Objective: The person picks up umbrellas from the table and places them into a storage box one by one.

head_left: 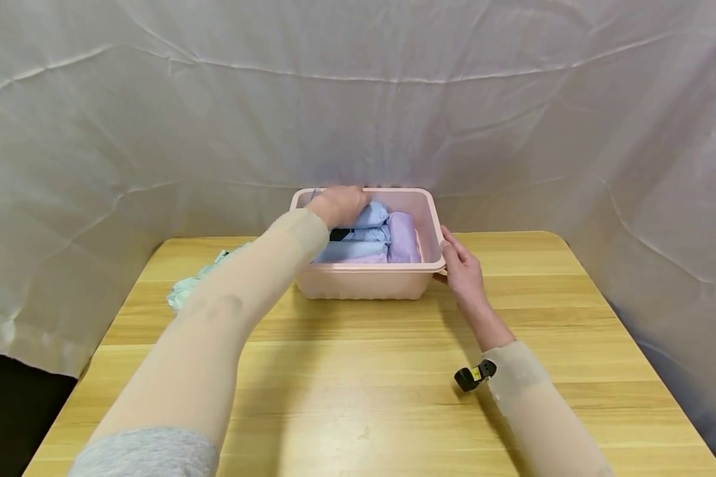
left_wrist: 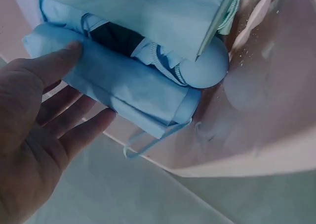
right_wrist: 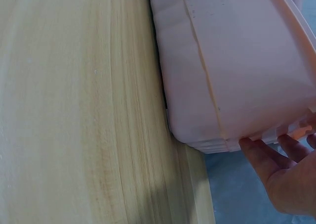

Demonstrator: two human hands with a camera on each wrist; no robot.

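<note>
Basin: a pink plastic basin (head_left: 370,281) is set on the far middle of the wooden table (head_left: 358,397), close to the white cloth backdrop (head_left: 358,99).

Contents: rolled cloth bundles are packed inside the basin; 3 light blue rolls (head_left: 358,242) are seen on the left and 1 lilac roll (head_left: 403,237) on the right, lying side by side and touching.

Left hand: the left hand (head_left: 340,205) is reached over the far left rim into the basin. In the left wrist view the fingers (left_wrist: 54,66) are held nearly straight and relaxed, and the thumb tip is laid against a blue roll (left_wrist: 133,88); nothing is gripped. A drawstring loop is seen hanging from that roll.

Right hand: the right hand (head_left: 462,271) is placed against the basin's right side, at the near right corner. In the right wrist view the fingertips (right_wrist: 256,152) are pressed to the basin's outer wall (right_wrist: 237,70) just under the rim, with the fingers extended rather than curled round it.

Elsewhere: a pale green cloth (head_left: 185,288) is left on the table at the left, partly hidden by the left forearm. A small black device (head_left: 474,375) is worn at the right wrist.
</note>
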